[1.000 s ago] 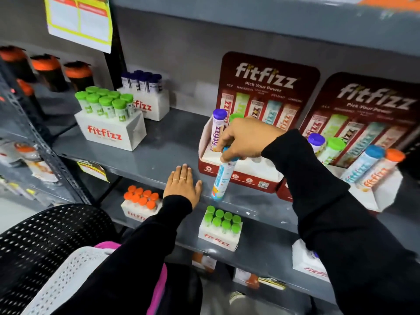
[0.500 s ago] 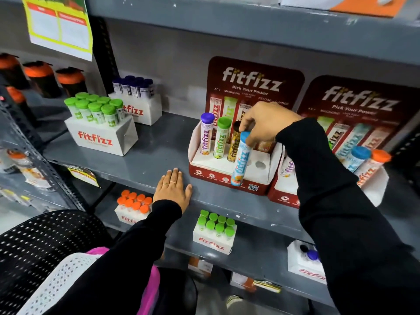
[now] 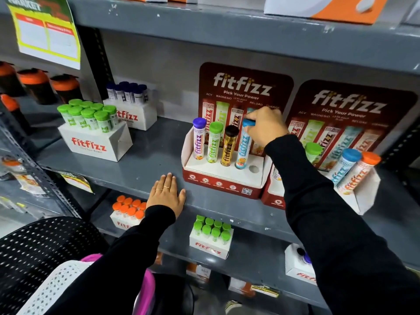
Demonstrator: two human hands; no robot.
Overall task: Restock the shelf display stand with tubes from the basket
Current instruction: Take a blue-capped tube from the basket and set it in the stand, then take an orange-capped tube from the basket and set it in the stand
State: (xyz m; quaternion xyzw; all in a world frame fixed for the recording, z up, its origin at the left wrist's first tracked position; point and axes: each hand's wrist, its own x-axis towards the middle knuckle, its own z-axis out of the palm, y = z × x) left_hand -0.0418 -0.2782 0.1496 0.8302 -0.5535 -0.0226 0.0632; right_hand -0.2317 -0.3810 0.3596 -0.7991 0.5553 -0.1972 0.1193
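Note:
A red and white fitfizz display stand (image 3: 223,185) sits on the middle grey shelf. In its holes stand a purple-capped tube (image 3: 199,140), a green-capped tube (image 3: 214,142) and a black-capped gold tube (image 3: 229,145). My right hand (image 3: 266,126) grips the cap of a blue tube (image 3: 243,147), whose foot sits in the fourth hole. One hole (image 3: 253,168) at the stand's right end is bare. My left hand (image 3: 167,194) lies flat on the shelf's front edge, fingers spread. A black perforated basket (image 3: 34,251) is at the bottom left.
A second fitfizz stand (image 3: 354,189) with green, blue and orange tubes is at the right, partly behind my arm. White boxes of green-capped (image 3: 95,137) and dark-capped tubes (image 3: 134,110) stand at the left. The lower shelf holds orange (image 3: 128,214) and green (image 3: 211,237) boxes.
My right hand carried the blue tube up from the shelf front and set it upright into the stand's fourth hole. The left hand stayed on the shelf edge.

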